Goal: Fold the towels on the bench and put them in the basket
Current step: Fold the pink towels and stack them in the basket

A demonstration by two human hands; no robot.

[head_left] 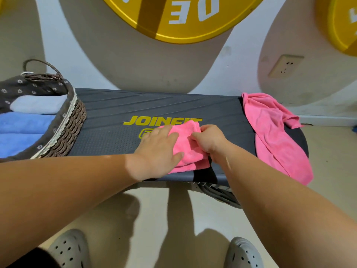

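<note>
A small folded pink towel (188,147) lies on the dark bench (116,113), near its front edge. My left hand (157,151) lies flat on the towel's left side with fingers straight. My right hand (209,139) pinches a fold of the same towel at its right side. A second pink towel (274,132) lies crumpled and unfolded over the bench's right end, hanging off the edge. The woven basket (71,124) stands on the bench's left end with folded blue towels (25,122) inside.
The wall behind the bench carries yellow weight plates (173,20) and a power socket (286,65). My feet in grey clogs (69,250) stand on the floor in front of the bench. Grey cables (222,194) hang under the bench's right side.
</note>
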